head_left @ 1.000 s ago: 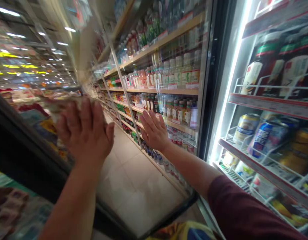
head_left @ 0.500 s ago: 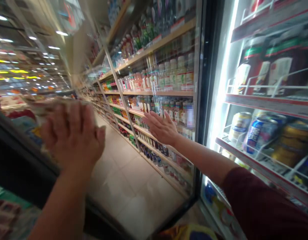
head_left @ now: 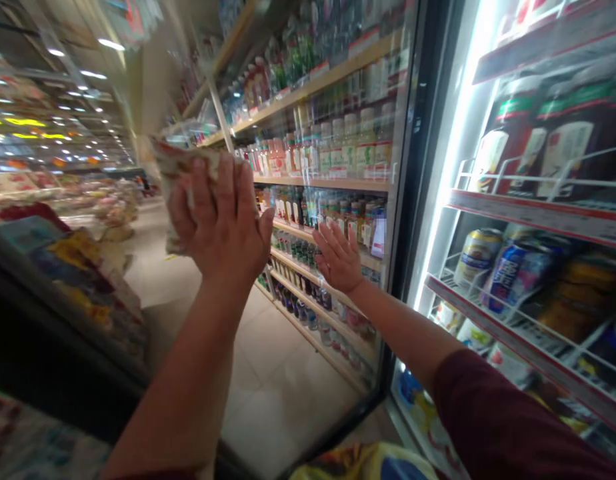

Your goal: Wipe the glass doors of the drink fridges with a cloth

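Left hand (head_left: 221,230): grip spread, palm down on a patterned beige cloth (head_left: 172,170), fingers slightly apart. The cloth sits between this hand and the glass door (head_left: 298,377), its edges showing beyond the fingertips. Right hand (head_left: 341,260): grip likewise spread, palm toward the same pane; contact cannot be confirmed. Right of the door, a lit refrigerator shelf (head_left: 533,212) carries dark bottles (head_left: 571,147); cans (head_left: 478,260) lie below. Stocked shelving (head_left: 328,180) shows through the glass.

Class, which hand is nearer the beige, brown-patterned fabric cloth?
Left. The left hand is spread over the beige cloth; the right hand is apart from it, to its right.
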Motion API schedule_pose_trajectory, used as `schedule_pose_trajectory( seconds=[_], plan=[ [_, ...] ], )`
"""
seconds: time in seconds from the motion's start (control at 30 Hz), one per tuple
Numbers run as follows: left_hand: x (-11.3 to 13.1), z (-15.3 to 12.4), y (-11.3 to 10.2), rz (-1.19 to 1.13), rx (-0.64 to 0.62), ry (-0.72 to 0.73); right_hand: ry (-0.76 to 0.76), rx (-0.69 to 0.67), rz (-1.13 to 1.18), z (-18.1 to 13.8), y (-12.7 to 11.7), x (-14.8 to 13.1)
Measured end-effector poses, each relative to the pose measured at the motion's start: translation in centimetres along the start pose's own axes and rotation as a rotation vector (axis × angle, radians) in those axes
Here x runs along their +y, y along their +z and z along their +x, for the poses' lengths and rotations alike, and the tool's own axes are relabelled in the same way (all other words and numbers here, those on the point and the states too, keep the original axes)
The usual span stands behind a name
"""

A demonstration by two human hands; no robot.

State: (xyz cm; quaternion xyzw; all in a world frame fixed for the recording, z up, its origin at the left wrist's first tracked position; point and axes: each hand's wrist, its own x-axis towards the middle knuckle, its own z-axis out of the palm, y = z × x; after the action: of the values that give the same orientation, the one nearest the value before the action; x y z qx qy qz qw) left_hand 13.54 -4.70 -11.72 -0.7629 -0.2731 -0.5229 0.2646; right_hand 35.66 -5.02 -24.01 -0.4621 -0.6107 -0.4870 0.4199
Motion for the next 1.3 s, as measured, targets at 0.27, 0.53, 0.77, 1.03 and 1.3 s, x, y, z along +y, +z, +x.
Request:
schedule_pose_trajectory(
  seconds=[0.27,0.53,0.77,1.03,1.3],
  plan=[
    [3.3,-6.9,4.9,0.117,-0.119,0.261,-0.029,0.053,-0.004,0.3,-0.1,-0.1],
    [0.5,-3.0,1.2,0.137,0.089,-0.034,-0.015,-0.010,-0.032,-0.2,1.0,0.1],
    [2.4,-10.4,5.0,0.077,-0.115,0.178,-0.016,-0.002,-0.047,0.0,0.7,-0.1],
    [-2.0,-5.5,-1.8,0.226,0.120,-0.118,-0.029,0.078,-0.021,0.3,0.5,-0.2],
    [-2.0,-13.0,-1.0,0.258,0.011,-0.088,-0.019,0.024,0.003,0.0,0.3,-0.2]
  ],
)
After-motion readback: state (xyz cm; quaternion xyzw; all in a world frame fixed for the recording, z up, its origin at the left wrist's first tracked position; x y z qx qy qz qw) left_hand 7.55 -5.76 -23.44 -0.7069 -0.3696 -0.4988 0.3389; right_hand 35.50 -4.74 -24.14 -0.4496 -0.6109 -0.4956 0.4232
